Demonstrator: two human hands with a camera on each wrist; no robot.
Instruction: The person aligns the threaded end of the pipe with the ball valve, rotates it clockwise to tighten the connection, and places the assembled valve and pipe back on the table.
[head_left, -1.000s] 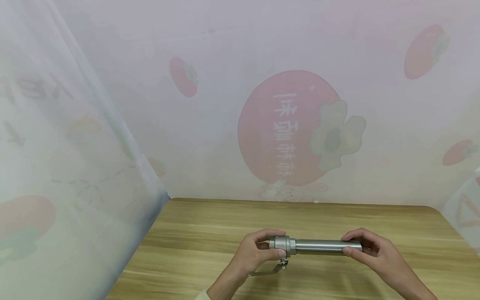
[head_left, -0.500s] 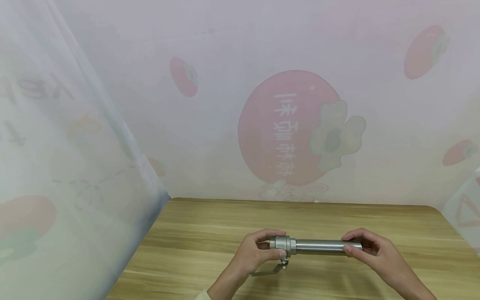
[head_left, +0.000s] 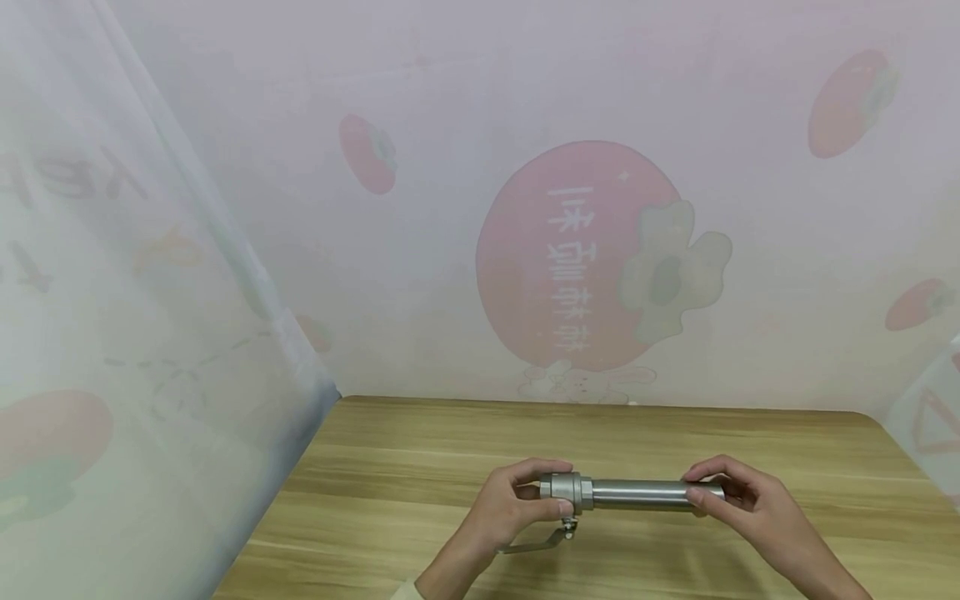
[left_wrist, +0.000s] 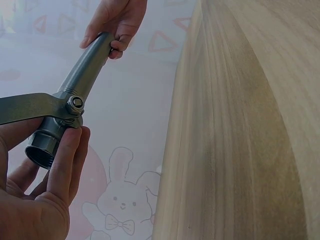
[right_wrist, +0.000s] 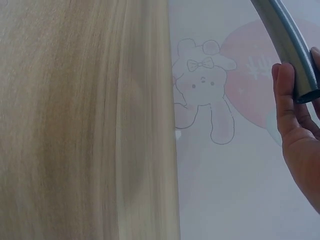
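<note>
A silver ball valve [head_left: 566,487] with a flat metal lever handle [head_left: 534,546] is joined to a smooth steel pipe [head_left: 641,493]. My left hand [head_left: 501,508] grips the valve body between thumb and fingers, and the lever hangs below toward me. At the pipe's far right end, my right hand [head_left: 757,504] pinches it between thumb and fingers. The left wrist view shows the valve's open threaded end [left_wrist: 41,154] near the left palm. In the right wrist view the pipe's open end [right_wrist: 306,96] lies among the right fingers. Valve and pipe are held level above the table.
A wood-grain table [head_left: 390,467] lies beneath both hands. Behind it hangs a pale curtain [head_left: 420,275] printed with red fruit and rabbits, and another curtain side [head_left: 97,317] closes in the left.
</note>
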